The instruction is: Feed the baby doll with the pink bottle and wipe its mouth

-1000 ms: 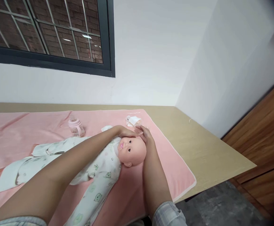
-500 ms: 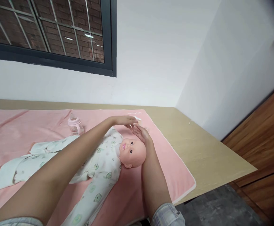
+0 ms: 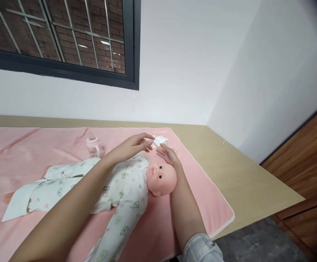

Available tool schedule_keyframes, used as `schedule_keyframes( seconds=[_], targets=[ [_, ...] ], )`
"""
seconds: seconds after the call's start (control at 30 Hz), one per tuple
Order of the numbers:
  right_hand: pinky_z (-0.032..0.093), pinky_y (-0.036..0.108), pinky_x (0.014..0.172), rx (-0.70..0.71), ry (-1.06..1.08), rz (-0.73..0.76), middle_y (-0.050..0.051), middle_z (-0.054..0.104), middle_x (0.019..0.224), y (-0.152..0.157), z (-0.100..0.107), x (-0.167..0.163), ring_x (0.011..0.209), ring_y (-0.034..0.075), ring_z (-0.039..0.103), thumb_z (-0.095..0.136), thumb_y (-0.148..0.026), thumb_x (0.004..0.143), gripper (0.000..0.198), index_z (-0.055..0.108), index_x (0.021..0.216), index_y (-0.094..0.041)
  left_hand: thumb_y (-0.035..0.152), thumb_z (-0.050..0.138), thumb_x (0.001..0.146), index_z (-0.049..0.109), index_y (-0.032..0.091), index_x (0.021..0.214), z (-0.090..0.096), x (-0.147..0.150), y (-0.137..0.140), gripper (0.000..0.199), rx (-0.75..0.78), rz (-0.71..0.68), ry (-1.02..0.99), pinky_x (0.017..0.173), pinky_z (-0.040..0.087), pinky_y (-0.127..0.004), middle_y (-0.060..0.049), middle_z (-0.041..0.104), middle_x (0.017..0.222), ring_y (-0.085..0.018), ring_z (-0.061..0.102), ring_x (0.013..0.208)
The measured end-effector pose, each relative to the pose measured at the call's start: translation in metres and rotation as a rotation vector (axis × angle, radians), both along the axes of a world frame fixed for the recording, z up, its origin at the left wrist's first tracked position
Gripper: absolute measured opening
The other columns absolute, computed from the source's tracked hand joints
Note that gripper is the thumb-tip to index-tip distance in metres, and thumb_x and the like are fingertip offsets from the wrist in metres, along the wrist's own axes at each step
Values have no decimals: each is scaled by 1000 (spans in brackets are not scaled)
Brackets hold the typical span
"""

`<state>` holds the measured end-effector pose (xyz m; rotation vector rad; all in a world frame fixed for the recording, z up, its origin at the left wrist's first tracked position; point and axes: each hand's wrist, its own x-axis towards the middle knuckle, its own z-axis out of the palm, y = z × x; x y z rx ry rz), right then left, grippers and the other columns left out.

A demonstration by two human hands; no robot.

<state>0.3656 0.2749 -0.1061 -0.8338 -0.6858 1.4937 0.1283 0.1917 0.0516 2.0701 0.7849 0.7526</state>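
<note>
A bald baby doll [image 3: 161, 180] in a white sleepsuit [image 3: 132, 193] with green bear prints lies on its back, head to the right. Beyond its head, my right hand [image 3: 168, 154] is palm up, its fingers stretched out, with the wrist beside the doll's crown. My left hand [image 3: 135, 146] reaches over the doll's chest; its fingers are slightly bent and apart, and I make out nothing held in them. Just past both sets of fingertips is a small white square piece [image 3: 160, 140], lying on or by something clear that is partly hidden.
A pink blanket [image 3: 71, 145] covers much of the light wooden table [image 3: 215, 160]. A pink-topped baby bottle [image 3: 94, 145] with a handle stands behind the doll's legs. The wall and a barred window [image 3: 93, 40] rise at the back; wooden panels [image 3: 311, 153] stand right.
My left hand has drawn back leftward from above my right fingers, exposing more of the white piece. My right hand stays beside the doll's head. The whole view has shifted slightly.
</note>
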Motion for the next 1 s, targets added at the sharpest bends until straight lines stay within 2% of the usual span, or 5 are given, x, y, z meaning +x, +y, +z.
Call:
schedule_keyframes(
  seconds=[0.27, 0.47, 0.67, 0.83, 1.0],
  targets=[
    [58, 29, 88, 97, 228, -180, 3, 73, 92, -10, 16, 7, 93, 15, 69, 54, -23, 88, 15, 67, 84, -18, 62, 49, 91, 58, 25, 120, -7, -13, -10, 48, 29, 84, 7, 90, 49, -39, -7, 67, 114, -25, 65, 102],
    [55, 28, 84, 272, 83, -225, 1, 68, 78, -30, 61, 13, 79, 13, 63, 64, -21, 80, 6, 64, 74, -19, 59, 53, 91, 61, 24, 117, -6, -16, -8, 44, 77, 108, -24, 91, 48, -37, -6, 64, 121, -25, 62, 107],
    [44, 21, 57, 577, -363, 85, -1, 59, 71, -76, 130, -4, 62, 9, 52, 81, -34, 66, 25, 63, 65, -18, 53, 61, 86, 57, 23, 123, -2, -20, -10, 48, 77, 97, -62, 98, 45, -38, -8, 57, 134, -26, 55, 118],
    [47, 25, 68, 778, -777, 429, 2, 62, 78, -122, 173, -38, 73, 12, 56, 83, -34, 66, 25, 66, 72, -17, 42, 69, 83, 56, 25, 125, 6, -33, -11, 47, 18, -255, -74, 106, 40, -37, -7, 52, 139, -25, 48, 129],
    [44, 24, 68, 822, -1029, 536, 2, 63, 82, -146, 188, -57, 74, 10, 54, 80, -31, 71, 20, 71, 84, -17, 32, 75, 77, 64, 21, 103, 13, -41, -15, 31, -100, -453, 76, 96, 45, -34, -4, 65, 110, -24, 60, 110]
  ],
)
